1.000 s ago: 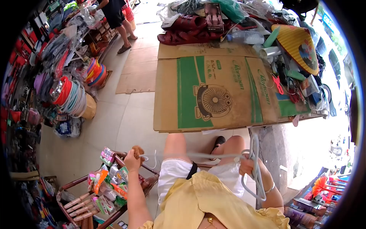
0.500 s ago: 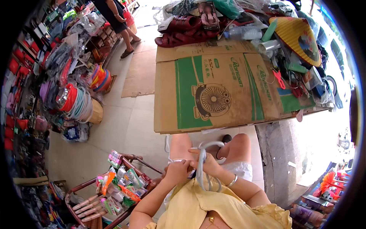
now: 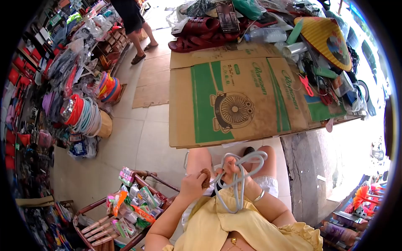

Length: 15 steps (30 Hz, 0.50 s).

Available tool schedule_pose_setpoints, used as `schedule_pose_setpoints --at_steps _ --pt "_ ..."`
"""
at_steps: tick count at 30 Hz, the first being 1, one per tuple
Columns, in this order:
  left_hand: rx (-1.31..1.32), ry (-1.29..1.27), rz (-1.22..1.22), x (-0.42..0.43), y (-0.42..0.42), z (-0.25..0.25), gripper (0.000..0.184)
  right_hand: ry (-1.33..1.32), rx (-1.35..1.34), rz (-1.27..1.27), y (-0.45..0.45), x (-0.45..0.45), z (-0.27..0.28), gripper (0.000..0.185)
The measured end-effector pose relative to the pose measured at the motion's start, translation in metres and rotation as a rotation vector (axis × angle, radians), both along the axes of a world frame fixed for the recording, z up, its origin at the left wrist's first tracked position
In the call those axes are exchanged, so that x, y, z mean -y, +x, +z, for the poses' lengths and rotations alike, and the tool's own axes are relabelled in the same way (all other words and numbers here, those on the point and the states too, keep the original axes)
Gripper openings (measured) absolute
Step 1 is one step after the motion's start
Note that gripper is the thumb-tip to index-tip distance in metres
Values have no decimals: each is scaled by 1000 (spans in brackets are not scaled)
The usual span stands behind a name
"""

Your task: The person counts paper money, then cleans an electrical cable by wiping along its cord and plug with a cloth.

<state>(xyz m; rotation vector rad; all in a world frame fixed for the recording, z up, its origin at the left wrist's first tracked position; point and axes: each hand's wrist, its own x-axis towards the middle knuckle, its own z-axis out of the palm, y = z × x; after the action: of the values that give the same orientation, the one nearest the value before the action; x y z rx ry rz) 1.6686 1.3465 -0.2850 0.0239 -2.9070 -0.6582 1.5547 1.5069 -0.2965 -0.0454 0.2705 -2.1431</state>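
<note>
Over my lap, my left hand (image 3: 193, 185) is closed on a small brown scrubber-like piece (image 3: 205, 178). Just to its right, my right hand (image 3: 234, 170) holds a looped grey cord (image 3: 239, 196), its coils spreading above and below the fingers. One loop of the cord hangs near my left knee. The two hands are close together but apart. Beyond them lies a flattened cardboard box (image 3: 234, 104) with a printed fan, its near edge above my knees.
A basket (image 3: 79, 226) of small packaged goods stands at lower left. Red shoes (image 3: 197, 42), a bottle (image 3: 268, 35) and a yellow hat (image 3: 324, 39) lie on the box's far side. Coiled hoses (image 3: 87, 117) stand at left. A person's legs (image 3: 136, 42) show at upper left.
My hands have come together from wide apart. The cord, earlier stretched between them, now hangs in loops from my right hand. The person at upper left has shifted to the right.
</note>
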Motion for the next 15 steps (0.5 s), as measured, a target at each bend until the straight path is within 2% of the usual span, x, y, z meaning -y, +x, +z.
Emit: schedule_pose_setpoints --at_steps 1,2,3,5,6,7,9,11,13,15 --pt "0 0 2 3 1 -2 21 -185 -120 30 0 2 1 30" --pt "-34 21 44 8 1 -8 21 -63 -238 -5 4 -4 4 24" --pt "-69 42 86 12 1 -14 20 -65 -239 -3 6 -5 16 24" --pt "-125 -1 141 23 -3 -21 18 188 -546 12 11 -6 34 17" --pt "-187 -42 194 30 -5 -26 17 226 -605 39 11 -7 41 16" --pt "-189 -44 193 37 -5 -35 17 223 -607 37 10 -12 44 16" --pt "-258 -9 340 56 -1 -55 17 309 -591 -59 5 -27 49 16" --pt "-130 -85 538 79 11 -65 17 115 -599 -235 -15 -44 74 17" --pt "-160 -160 471 106 23 -80 14 206 -448 -263 -15 -61 84 25" --pt "-243 -178 374 110 33 -77 13 225 -379 -300 -17 -82 60 29"
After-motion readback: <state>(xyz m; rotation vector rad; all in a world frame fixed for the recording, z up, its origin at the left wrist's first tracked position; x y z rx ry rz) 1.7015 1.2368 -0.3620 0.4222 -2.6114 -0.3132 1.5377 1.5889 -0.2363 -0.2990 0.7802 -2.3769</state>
